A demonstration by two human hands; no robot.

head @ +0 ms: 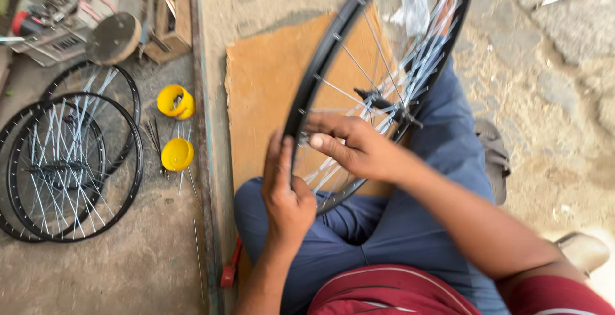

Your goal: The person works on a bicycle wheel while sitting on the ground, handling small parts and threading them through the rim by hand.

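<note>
Wheel rim [320,65] — left hand [286,190] grips its edge, right hand [355,145] pinches a spoke [333,174]; keep the rim steady.

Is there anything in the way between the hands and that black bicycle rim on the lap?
Nothing visible. The left hand rests against the outer edge of the black rim, and the right hand reaches across it, fingers pinching at the spokes near the rim. Both hands touch the wheel directly.
</note>
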